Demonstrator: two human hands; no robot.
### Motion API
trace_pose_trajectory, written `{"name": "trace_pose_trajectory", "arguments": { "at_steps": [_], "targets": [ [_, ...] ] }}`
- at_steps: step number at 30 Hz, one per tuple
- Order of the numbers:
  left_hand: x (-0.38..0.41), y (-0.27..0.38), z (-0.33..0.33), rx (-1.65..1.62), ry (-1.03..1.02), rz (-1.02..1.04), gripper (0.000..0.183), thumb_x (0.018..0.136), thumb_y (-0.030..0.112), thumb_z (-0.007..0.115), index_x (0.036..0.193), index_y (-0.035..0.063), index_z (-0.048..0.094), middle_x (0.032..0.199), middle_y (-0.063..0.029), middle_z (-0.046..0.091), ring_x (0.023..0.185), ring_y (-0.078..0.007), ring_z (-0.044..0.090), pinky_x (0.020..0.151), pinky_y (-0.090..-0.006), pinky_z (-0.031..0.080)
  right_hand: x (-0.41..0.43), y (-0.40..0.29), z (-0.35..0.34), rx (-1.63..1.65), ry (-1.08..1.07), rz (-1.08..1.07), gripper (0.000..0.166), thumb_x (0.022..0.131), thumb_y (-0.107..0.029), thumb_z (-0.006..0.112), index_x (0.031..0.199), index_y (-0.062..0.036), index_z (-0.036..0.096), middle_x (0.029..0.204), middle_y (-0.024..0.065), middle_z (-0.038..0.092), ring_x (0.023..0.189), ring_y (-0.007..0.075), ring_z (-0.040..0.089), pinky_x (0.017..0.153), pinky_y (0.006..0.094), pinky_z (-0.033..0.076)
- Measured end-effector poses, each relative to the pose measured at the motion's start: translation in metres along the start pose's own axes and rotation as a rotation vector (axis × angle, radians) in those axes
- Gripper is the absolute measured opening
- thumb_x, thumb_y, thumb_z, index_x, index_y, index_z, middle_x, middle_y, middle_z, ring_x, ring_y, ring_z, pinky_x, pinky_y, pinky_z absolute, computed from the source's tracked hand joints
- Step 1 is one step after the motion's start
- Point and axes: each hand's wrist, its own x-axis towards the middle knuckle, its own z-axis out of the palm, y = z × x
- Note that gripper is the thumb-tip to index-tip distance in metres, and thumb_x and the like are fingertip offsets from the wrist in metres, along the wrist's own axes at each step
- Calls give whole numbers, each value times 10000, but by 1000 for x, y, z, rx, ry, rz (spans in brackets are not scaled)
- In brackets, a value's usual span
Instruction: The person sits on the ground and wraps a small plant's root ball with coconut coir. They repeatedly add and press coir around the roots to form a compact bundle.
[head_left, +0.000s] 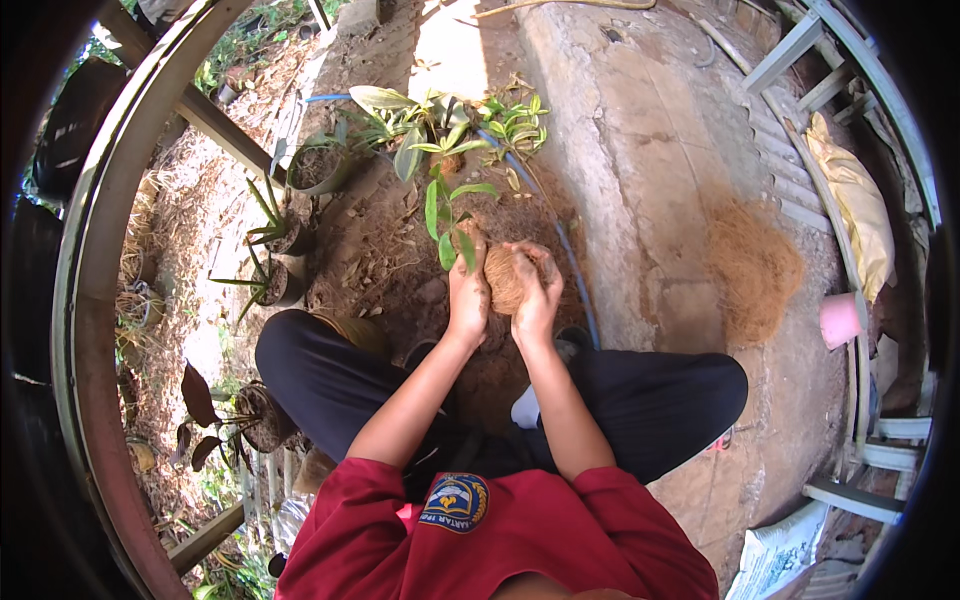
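Observation:
Between my two palms I hold a ball wrapped in brown coir fibre (503, 282). My left hand (469, 291) presses its left side, and my right hand (537, 281) curls around its right side with soil on the fingers. A leafy green seedling (444, 214) sticks out away from me, above my left hand. Its stem base is hidden, so how it joins the ball does not show. Below the hands lies bare brown soil (491, 367) between my bent legs.
Potted plants (319, 166) and spiky ones (281, 279) line the left. Ahead lie leafy plants (514, 124) and a blue hose (571, 262). On the concrete at right sits a heap of loose coir (754, 270), with a pink pot (841, 320) and a yellowish sack (855, 202) beyond.

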Motion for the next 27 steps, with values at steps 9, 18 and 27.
{"name": "trace_pose_trajectory", "arguments": {
  "at_steps": [9, 18, 27],
  "targets": [
    [7, -4, 3, -63, 209, 42, 201, 923, 177, 469, 865, 6, 557, 794, -33, 564, 705, -99, 522, 640, -253, 433, 1, 0, 3, -371, 66, -300, 285, 903, -213, 459, 1062, -18, 594, 1076, 76, 589, 1067, 214, 520, 1025, 365, 278],
    [-1, 3, 5, 67, 107, 97, 145, 914, 145, 460, 894, 38, 557, 824, 1, 541, 745, -77, 483, 674, -251, 399, 5, -4, 10, -700, -87, -343, 245, 900, -98, 446, 1013, 28, 623, 1032, 160, 625, 1000, 240, 585, 882, 331, 438],
    [-14, 14, 24, 189, -77, 89, 343, 957, 282, 396, 1043, -1, 570, 1020, -72, 573, 936, -149, 531, 864, -280, 402, 9, 26, -25, 656, -47, 324, 366, 900, -255, 389, 1056, 12, 586, 1121, 133, 585, 1045, 253, 555, 919, 379, 432]
  ]
}}
